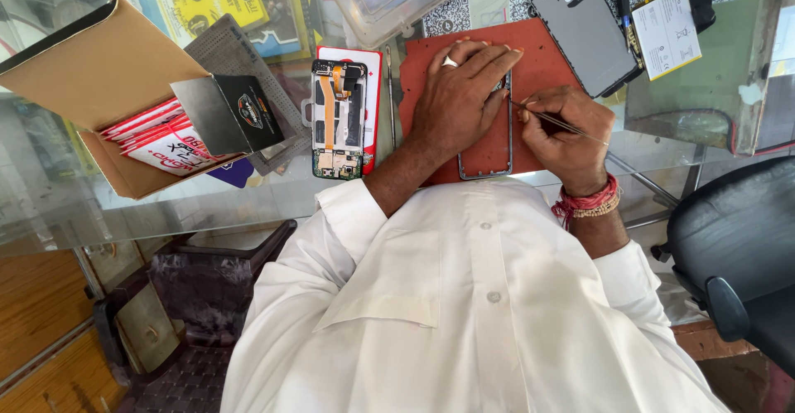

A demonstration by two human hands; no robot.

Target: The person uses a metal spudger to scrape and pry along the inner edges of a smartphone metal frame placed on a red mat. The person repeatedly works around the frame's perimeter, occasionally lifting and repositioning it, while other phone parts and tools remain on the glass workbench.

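The left hand (460,98) lies flat, fingers spread, pressing a phone frame (487,152) onto the red mat (542,57) on the worktop (712,90). The right hand (563,131) pinches tweezers (551,120), tip at the frame's edge. An opened phone (338,119) lies just left.

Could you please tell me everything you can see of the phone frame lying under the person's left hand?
The phone frame is a thin, grey, metallic-looking rectangle with rounded corners, hollow inside, so the red mat beneath shows through. It lies flat and lengthwise on that mat. The left hand presses down on its far part and hides it. The right hand holds tweezers whose tip meets the frame's right edge.
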